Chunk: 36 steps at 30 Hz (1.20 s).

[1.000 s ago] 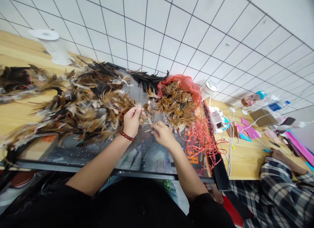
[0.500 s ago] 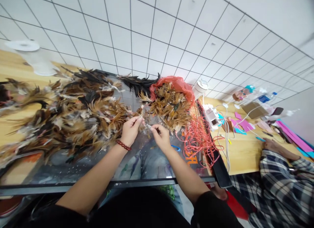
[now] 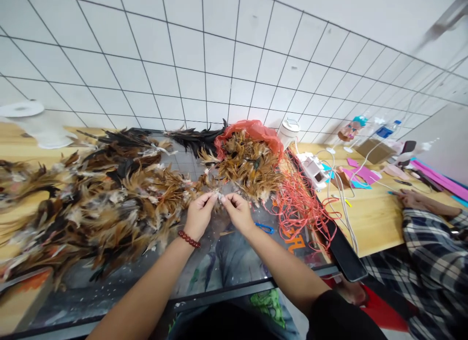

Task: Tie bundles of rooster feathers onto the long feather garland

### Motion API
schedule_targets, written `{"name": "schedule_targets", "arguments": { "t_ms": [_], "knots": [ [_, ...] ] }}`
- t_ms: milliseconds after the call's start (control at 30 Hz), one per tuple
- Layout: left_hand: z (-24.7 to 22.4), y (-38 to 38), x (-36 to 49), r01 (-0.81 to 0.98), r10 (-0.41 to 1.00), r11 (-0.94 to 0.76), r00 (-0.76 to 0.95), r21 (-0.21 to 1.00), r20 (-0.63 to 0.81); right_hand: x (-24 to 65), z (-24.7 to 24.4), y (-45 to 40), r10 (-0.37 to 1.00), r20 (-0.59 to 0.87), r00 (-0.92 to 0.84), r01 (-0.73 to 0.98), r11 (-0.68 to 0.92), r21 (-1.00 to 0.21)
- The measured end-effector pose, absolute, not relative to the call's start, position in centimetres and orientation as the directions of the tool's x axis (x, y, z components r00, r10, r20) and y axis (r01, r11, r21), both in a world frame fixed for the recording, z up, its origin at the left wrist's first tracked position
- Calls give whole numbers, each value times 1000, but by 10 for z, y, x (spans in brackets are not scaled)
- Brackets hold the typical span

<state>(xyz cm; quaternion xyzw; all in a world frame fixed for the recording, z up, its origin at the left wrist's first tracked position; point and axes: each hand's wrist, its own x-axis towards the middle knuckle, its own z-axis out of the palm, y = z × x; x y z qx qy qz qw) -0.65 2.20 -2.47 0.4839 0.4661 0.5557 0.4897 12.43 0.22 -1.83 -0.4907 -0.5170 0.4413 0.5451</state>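
My left hand (image 3: 201, 213), with a dark red bead bracelet (image 3: 189, 239) at its wrist, pinches a small feather (image 3: 218, 195) by its pale, fluffy end. Thumb and finger of my right hand (image 3: 238, 210) close on the same whitish bit, so the fingertips almost meet. Much of the feather hides behind the fingers. To the left of my hands spreads a large heap of brown and black feathers (image 3: 135, 198). Just beyond my right hand, more brown feathers (image 3: 250, 162) spill from a red plastic bag (image 3: 256, 129).
Tangled red string (image 3: 300, 210) lies right of my hands, near a blue clip-like tool (image 3: 263, 228). Farther right are a white power strip (image 3: 313, 170), a black phone-like slab (image 3: 347, 259) and a co-worker's hands (image 3: 411, 199). A white spool (image 3: 24, 109) stands far left.
My hands have come together; the right fingertips moved left to meet the left ones at the feather. The whole view has tilted and shifted a little.
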Motion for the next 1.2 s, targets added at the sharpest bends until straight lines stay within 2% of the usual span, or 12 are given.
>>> {"name": "schedule_targets", "arguments": {
  "t_ms": [200,333,467,600,800,900,1033,1200],
  "knots": [
    [-25,21,-1,-271,999,1,-32,962,-10,123,-24,5,980,182,80,12,181,-983],
    [-14,20,0,-436,993,114,87,893,-84,122,-20,8,989,125,74,-124,133,-983],
    [-8,21,0,-465,991,111,114,878,-65,123,-17,10,991,105,80,-217,120,-969],
    [-11,23,2,-425,998,37,63,904,-11,123,-19,11,991,125,43,-187,131,-973],
    [-18,26,3,-285,997,-77,-23,955,73,123,-23,10,973,226,46,-41,228,-973],
    [-16,26,2,-323,997,-77,-47,943,65,125,-22,8,971,238,18,-11,238,-971],
    [-12,28,0,-330,997,-72,-52,941,58,126,-18,8,962,253,103,-59,260,-964],
    [-13,29,-5,-24,976,-216,-41,976,215,123,-16,9,949,295,109,-149,309,-939]
  ]
}}
